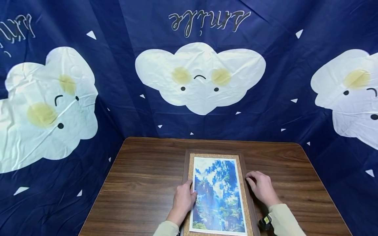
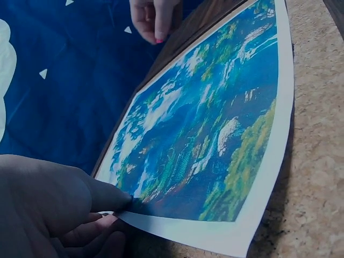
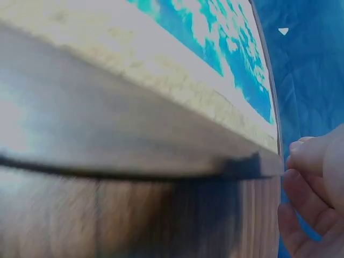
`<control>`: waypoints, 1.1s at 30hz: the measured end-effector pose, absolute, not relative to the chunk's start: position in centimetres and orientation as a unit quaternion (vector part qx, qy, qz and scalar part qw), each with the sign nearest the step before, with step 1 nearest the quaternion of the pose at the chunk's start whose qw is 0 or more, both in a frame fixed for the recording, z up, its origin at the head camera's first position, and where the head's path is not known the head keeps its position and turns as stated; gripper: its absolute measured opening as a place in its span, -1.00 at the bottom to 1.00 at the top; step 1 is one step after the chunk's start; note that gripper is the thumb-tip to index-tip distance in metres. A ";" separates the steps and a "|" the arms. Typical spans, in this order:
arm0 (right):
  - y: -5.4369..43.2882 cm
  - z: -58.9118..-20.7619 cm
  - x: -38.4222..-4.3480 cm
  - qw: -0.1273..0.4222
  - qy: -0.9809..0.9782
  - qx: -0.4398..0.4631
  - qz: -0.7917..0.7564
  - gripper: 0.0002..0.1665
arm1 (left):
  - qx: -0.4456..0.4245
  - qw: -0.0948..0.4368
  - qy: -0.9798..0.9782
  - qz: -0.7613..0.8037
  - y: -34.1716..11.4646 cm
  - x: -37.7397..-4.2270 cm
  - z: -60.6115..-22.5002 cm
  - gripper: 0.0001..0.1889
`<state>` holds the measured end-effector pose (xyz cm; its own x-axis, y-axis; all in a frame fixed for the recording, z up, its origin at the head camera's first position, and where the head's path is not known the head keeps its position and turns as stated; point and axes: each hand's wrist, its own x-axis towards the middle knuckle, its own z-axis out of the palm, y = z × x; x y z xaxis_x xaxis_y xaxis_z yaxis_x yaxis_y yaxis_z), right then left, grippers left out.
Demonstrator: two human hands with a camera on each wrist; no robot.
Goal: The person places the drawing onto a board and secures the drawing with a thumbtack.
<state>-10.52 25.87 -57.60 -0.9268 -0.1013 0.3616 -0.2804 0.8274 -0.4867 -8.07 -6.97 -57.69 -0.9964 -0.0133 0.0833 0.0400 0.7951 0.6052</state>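
While the left hand (image 1: 183, 198) pinches the mountain picture (image 1: 218, 193) by its left edge, seemingly to steady it on the corkboard (image 2: 317, 107) on the desk (image 1: 141, 177), the right hand (image 1: 261, 186) curls beside the frame (image 1: 212, 151); whether it holds anything is unclear.

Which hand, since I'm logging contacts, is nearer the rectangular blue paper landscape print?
Left hand, pinching the print by its left edge; the right hand sits apart, to the print's right.
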 end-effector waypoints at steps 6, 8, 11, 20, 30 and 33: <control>24.4 -57.5 -11.8 0.140 -0.942 0.109 0.284 -0.91 | -0.005 0.039 -0.945 -0.324 -7.0 -7.9 -57.6 -0.49; 23.8 -57.4 -12.1 0.131 -0.941 0.112 0.292 -0.92 | -0.004 0.039 -0.945 -0.324 -7.0 -7.9 -57.6 -0.49; 23.2 -57.2 -12.7 0.120 -0.938 0.112 0.305 -0.93 | -0.002 0.040 -0.946 -0.322 -6.9 -7.9 -57.6 -0.49; 21.5 -56.8 -14.5 0.083 -0.937 0.112 0.319 -0.93 | 0.005 0.039 -0.947 -0.319 -6.9 -7.9 -57.8 -0.50; 20.1 -57.2 -16.1 0.061 -0.929 0.118 0.346 -0.92 | 0.007 0.036 -0.948 -0.317 -6.9 -8.0 -57.9 -0.49; 19.7 -57.3 -16.4 0.063 -0.928 0.124 0.346 -0.91 | 0.011 0.031 -0.947 -0.319 -6.8 -8.0 -57.8 -0.48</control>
